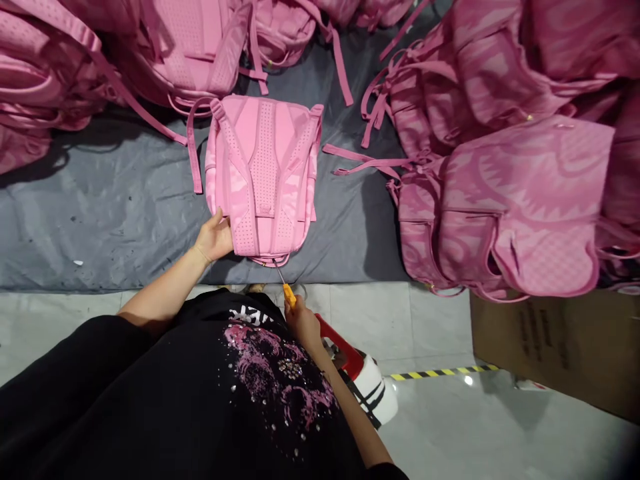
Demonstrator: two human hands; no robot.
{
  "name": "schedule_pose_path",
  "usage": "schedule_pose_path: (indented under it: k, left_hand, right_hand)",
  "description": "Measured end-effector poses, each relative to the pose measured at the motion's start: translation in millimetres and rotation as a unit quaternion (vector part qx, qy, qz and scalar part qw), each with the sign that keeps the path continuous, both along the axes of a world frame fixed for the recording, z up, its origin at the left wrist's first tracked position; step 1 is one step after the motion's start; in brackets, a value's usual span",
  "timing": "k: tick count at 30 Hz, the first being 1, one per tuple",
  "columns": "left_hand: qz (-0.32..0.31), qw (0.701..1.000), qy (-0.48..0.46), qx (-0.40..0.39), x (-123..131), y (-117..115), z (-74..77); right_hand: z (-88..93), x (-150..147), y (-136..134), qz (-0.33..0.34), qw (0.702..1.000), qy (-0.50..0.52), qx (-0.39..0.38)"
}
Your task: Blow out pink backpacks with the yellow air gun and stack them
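Observation:
A small pink backpack [264, 160] lies on the grey covered table, its padded straps and perforated back panel facing up. My left hand [215, 237] grips its lower left edge, thumb showing and the other fingers partly hidden by the bag. In my right hand [303, 320] is a yellow-handled tool [289, 296] with a thin metal shaft, the fingers closed around the handle. The shaft's tip meets the zipped edge of the bag nearest me; its exact shape is too small to make out.
Several more pink backpacks [520, 207] are heaped on the right, with others [195, 47] along the back and left. The grey table cover [125, 220] ends just before my body. A cardboard box [545, 340] stands at lower right, near yellow-black floor tape [445, 372].

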State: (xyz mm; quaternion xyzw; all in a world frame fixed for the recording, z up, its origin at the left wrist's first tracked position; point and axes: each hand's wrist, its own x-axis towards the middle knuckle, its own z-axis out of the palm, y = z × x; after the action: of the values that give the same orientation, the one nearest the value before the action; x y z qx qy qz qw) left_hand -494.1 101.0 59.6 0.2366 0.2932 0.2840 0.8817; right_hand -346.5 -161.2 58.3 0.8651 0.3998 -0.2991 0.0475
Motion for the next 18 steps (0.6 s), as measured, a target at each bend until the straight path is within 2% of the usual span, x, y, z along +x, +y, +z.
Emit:
schedule_pose_path:
  k: [2,3,5,7,8,9,10,11,12,14,16,18]
  left_hand:
    - [0.029,0.982,0.145,0.12,1,-16,11.7]
    - [0.051,0.951,0.217,0.212,2,-25,15.5]
    - [0.046,0.853,0.308,0.419,12,-38,16.0]
    - [-0.053,0.745,0.327,0.579,28,-42,5.7]
    - [-0.109,0.699,0.328,0.626,37,-41,-2.6]
    - [-0.155,0.663,0.329,0.654,46,-38,-12.0]
    - [-0.182,0.64,0.334,0.667,54,-36,-21.5]
    - [-0.194,0.632,0.341,0.668,61,-33,-29.9]
    - [-0.196,0.638,0.345,0.66,66,-31,-36.5]
    - [-0.189,0.668,0.339,0.634,78,-27,-41.9]
    - [-0.165,0.687,0.331,0.626,94,-25,-33.4]
    - [-0.12,0.688,0.335,0.632,116,-24,-8.3]
  right_hand:
    - [-3.0,-2,10,-0.001,1.0,-0.002,0.001]
    - [-3.7,-3,15,0.001,1.0,-0.006,0.008]
    - [-4.6,-5,24,0.01,1.0,-0.016,0.025]
    - [-6.6,-6,31,0.016,0.999,-0.024,0.037]
    - [-8.2,-6,34,0.016,0.999,-0.025,0.038]
    - [-10.1,-6,35,0.014,0.999,-0.025,0.036]
    - [-12.2,-5,36,0.011,0.999,-0.023,0.034]
    - [-14.2,-4,35,0.009,0.999,-0.019,0.034]
    - [-16.3,-4,34,0.009,0.999,-0.011,0.034]
    - [-20.5,-2,32,0.008,0.999,0.01,0.043]
    - [-24.0,1,33,0.002,0.997,0.032,0.068]
    - [-25.2,6,33,-0.018,0.993,0.031,0.111]
